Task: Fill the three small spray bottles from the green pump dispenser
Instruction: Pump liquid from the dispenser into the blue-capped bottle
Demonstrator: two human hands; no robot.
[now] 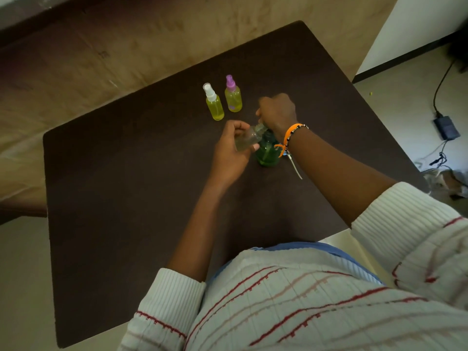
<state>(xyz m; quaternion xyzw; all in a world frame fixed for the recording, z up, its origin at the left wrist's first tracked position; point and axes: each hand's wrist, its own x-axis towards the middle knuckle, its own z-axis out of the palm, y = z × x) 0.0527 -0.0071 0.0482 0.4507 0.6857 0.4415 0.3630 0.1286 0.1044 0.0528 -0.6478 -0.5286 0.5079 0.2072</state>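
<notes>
Left hand (231,150) grips clear uncapped spray bottle (247,139), tilted against green pump dispenser (268,153). Right hand (277,111) curls over dispenser's pump top. White-capped bottle (214,103) and purple-capped bottle (233,96) stand beyond dispenser on brown table (126,186).

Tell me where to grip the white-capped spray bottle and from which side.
Wrap your fingers round the yellow body of the white-capped spray bottle, below the nozzle. It stands upright; the purple-capped bottle stands close on its right, so coming in from its open left or near side looks easiest.
</notes>
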